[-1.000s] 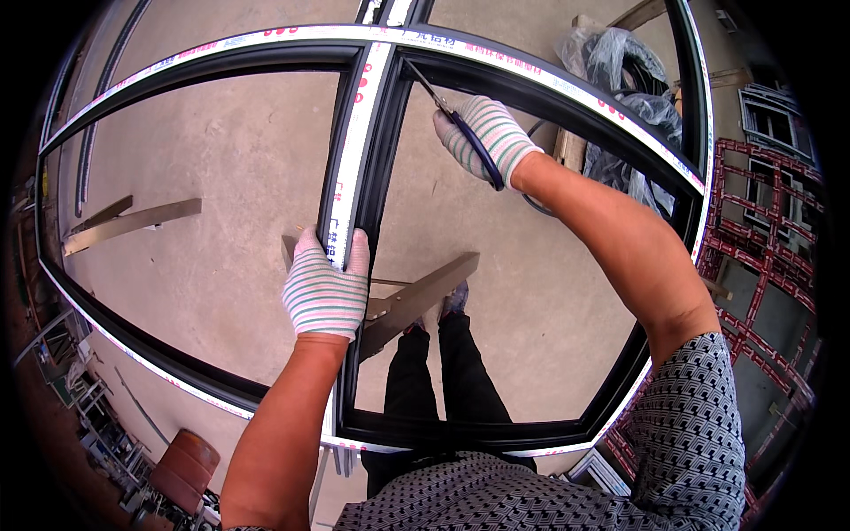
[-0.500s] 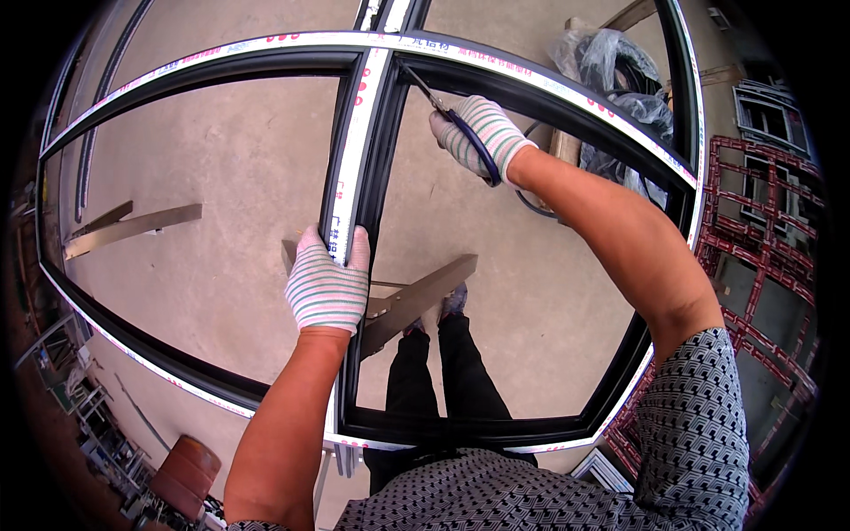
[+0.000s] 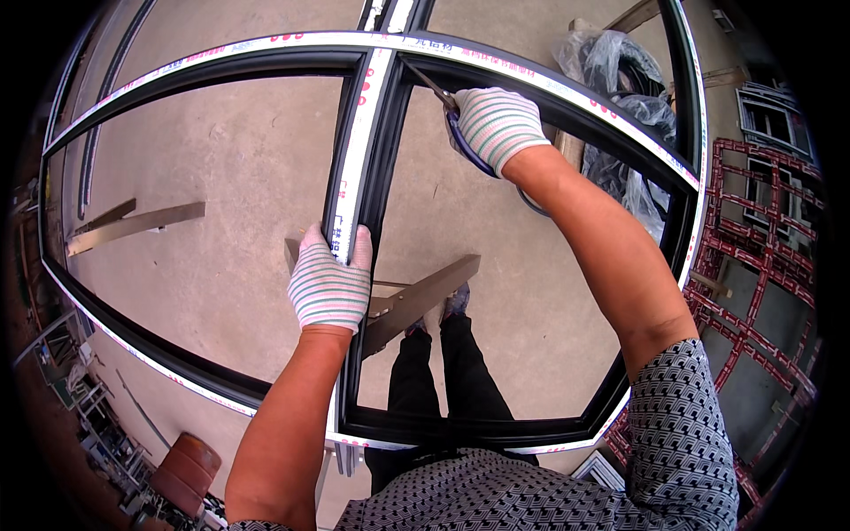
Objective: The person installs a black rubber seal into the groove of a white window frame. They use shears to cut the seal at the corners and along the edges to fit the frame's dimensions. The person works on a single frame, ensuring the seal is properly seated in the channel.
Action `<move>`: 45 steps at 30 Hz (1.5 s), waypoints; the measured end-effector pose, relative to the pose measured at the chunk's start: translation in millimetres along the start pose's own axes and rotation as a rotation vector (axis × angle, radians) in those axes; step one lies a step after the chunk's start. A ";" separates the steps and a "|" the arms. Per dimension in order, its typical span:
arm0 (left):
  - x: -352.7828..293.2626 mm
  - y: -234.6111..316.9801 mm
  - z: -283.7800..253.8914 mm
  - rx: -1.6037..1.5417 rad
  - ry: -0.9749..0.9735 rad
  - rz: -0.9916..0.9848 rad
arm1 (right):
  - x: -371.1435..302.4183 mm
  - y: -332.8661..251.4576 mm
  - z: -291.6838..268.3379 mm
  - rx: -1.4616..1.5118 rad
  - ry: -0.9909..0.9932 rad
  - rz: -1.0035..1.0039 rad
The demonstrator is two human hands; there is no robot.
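A large window frame (image 3: 352,164), covered in white printed film with black strips lining its openings, spreads out in front of me. My left hand (image 3: 329,285), in a striped knit glove, grips the frame's middle bar, with thumb and fingers on opposite sides. In a matching glove, my right hand (image 3: 501,128) is wrapped around a pair of scissors (image 3: 434,87) with dark blue handle loops. The blades point up and left, their tip at the upper left corner of the right-hand opening, against the black strip (image 3: 382,142). The glove partly covers the handles.
Metal beams (image 3: 425,296) pass beneath the frame, near my feet. Plastic-wrapped black coils (image 3: 620,75) lie beyond the far right. Red-and-white wrapped frames (image 3: 753,257) are stacked at the right, and a brown box-like object (image 3: 186,473) stands at the lower left.
My right hand has turned over the scissors, and its forearm has swung slightly left. The blade tip stays at the corner. My left hand keeps its grip on the bar.
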State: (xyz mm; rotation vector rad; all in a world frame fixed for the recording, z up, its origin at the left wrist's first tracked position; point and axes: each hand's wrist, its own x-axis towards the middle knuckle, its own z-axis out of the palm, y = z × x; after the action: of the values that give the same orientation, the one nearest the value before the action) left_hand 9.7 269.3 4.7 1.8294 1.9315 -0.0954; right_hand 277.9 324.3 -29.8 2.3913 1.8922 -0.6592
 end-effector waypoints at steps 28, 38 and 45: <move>0.1 -13.0 15.3 0.036 0.118 0.047 | -1.6 -7.2 58.5 0.395 -0.019 0.084; -2.8 -4.0 8.8 0.036 0.085 0.013 | 8.4 1.5 74.9 0.307 -0.080 0.083; -0.3 -5.7 9.6 0.044 0.062 0.015 | -21.1 -3.1 64.6 0.510 0.077 0.114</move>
State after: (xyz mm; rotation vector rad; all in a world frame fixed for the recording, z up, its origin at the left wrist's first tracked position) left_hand 7.0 264.9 -5.3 1.8961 1.9719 -0.0778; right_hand 251.2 287.9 -80.7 2.8260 1.7615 -1.1774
